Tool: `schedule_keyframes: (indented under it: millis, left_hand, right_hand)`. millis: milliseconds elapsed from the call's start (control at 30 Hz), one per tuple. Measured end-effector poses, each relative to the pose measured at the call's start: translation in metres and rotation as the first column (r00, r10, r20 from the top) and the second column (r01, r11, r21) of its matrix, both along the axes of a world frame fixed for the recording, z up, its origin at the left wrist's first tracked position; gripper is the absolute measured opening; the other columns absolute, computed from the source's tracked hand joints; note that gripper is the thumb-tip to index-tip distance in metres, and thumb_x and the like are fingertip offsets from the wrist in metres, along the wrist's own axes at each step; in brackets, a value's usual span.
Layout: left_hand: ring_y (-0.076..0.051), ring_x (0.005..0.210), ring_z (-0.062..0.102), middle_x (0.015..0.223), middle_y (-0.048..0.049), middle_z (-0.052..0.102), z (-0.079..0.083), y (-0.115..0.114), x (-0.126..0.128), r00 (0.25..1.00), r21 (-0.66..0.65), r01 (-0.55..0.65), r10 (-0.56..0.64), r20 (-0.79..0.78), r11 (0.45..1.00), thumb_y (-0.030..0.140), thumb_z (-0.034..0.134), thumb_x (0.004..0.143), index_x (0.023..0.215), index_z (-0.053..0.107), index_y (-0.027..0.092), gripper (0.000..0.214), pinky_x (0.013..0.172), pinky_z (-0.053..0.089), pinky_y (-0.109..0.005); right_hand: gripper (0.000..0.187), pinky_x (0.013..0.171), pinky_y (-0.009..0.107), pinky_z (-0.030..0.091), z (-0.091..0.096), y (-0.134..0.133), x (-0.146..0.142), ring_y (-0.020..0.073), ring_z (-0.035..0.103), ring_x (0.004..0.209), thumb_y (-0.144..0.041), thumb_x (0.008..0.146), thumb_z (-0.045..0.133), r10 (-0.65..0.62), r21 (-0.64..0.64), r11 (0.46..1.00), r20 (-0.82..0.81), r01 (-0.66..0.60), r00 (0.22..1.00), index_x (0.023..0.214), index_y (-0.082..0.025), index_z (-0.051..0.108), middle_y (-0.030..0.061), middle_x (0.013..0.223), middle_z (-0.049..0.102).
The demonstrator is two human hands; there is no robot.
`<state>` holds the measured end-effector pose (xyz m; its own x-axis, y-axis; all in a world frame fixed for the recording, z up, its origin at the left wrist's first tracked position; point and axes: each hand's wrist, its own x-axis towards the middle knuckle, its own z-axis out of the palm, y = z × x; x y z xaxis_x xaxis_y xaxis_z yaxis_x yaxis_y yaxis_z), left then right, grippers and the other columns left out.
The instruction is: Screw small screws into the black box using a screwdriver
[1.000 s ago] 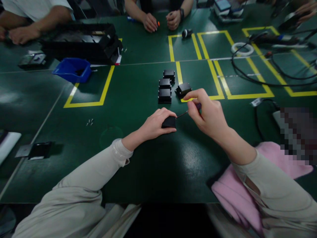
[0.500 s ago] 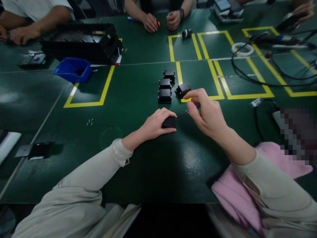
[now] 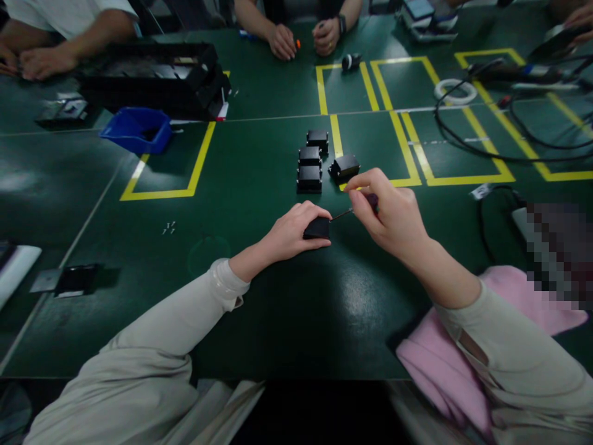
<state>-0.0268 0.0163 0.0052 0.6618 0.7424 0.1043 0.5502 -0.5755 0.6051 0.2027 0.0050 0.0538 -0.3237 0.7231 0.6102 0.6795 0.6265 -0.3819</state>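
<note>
My left hand (image 3: 296, 232) is wrapped round a small black box (image 3: 317, 229) on the green table, thumb at its near side and fingers over its far side. A screwdriver (image 3: 343, 214) is pinched in my right hand (image 3: 386, 210). Its thin shaft slants down to the left, and the tip meets the right end of the box; the screw there is too small to make out. Beyond my hands stand several similar black boxes (image 3: 309, 178), with one more black box (image 3: 344, 165) set apart and turned at an angle near my right fingertips.
Several small screws (image 3: 169, 227) lie to the left. A blue bin (image 3: 139, 131) stands near black trays (image 3: 152, 77) at the back left. Pink cloth (image 3: 430, 352) lies under my right forearm, and a black cable (image 3: 463, 145) loops at the right. Across the table are a co-worker's hands (image 3: 282, 43).
The right hand has turned slightly at the screwdriver handle, its tip staying at the box's right end. My left hand still holds the box; the whole view has shifted a little.
</note>
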Motion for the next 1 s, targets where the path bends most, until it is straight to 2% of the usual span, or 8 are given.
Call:
schedule_keyframes:
  millis: [133,300,467,633,800,1000]
  left_hand:
    - [-0.027,0.115,0.058,0.122,-0.0076,0.062,0.0002,0.0,-0.0003,1.0,0.002,0.0,0.0,0.0,1.0,0.051,0.071,0.093,0.125,0.058,0.022,0.045,0.1,0.045,-0.04]
    - [-0.026,0.115,0.058,0.122,-0.0073,0.062,-0.0003,0.0005,-0.0004,1.0,0.006,0.003,-0.003,0.001,1.0,0.052,0.07,0.093,0.124,0.058,0.022,0.045,0.1,0.045,-0.039]
    - [-0.027,0.115,0.058,0.123,-0.0076,0.062,0.0001,0.0006,-0.0002,1.0,-0.005,-0.006,0.006,-0.019,1.0,0.054,0.069,0.093,0.125,0.058,0.024,0.045,0.101,0.045,-0.041]
    - [-0.027,0.115,0.058,0.123,-0.0075,0.062,0.0009,0.0003,0.0001,1.0,-0.012,-0.004,0.004,-0.008,1.0,0.053,0.069,0.093,0.124,0.058,0.023,0.044,0.101,0.045,-0.04]
    - [-0.027,0.116,0.057,0.123,-0.0078,0.062,0.0008,0.0,-0.0001,1.0,-0.012,-0.006,0.006,-0.011,1.0,0.052,0.069,0.093,0.125,0.058,0.023,0.044,0.102,0.045,-0.041]
    - [-0.027,0.114,0.057,0.122,-0.0081,0.062,0.0008,0.0003,0.0001,1.0,0.001,0.0,0.0,-0.003,1.0,0.051,0.071,0.093,0.124,0.058,0.022,0.044,0.1,0.045,-0.041]
  right_hand:
    - [0.024,0.058,0.026,0.046,0.001,0.0,0.0003,0.014,0.067,0.064,-0.028,0.1,0.046,0.021,-0.022,1.0,-0.022,-0.021,1.0,0.113,-0.018,0.064,0.0017,0.079,0.07]
    - [0.022,0.058,0.026,0.045,0.0015,-0.0002,0.0004,0.0135,0.066,0.061,-0.035,0.102,0.048,0.022,-0.041,0.999,-0.015,-0.023,1.0,0.101,-0.02,0.064,0.0009,0.076,0.069]
    - [0.024,0.06,0.027,0.046,0.002,-0.0006,0.0002,0.015,0.066,0.065,-0.026,0.099,0.046,0.014,-0.055,0.998,-0.035,-0.016,0.999,0.115,-0.019,0.062,0.0013,0.078,0.069]
    - [0.02,0.057,0.026,0.042,0.0021,-0.0007,-0.0001,0.0139,0.064,0.059,-0.034,0.101,0.05,0.014,-0.036,0.999,-0.007,-0.014,1.0,0.102,-0.019,0.064,-0.0004,0.07,0.067]
    - [0.022,0.058,0.027,0.044,0.002,-0.0005,0.0001,0.0147,0.066,0.063,-0.025,0.098,0.047,0.028,-0.017,0.999,-0.031,-0.029,0.999,0.112,-0.017,0.063,0.0017,0.076,0.069]
    - [0.022,0.058,0.026,0.044,-0.0003,0.0002,0.001,0.0137,0.065,0.061,-0.037,0.102,0.05,0.016,-0.048,0.999,-0.03,-0.017,0.999,0.101,-0.02,0.063,0.0006,0.075,0.068]
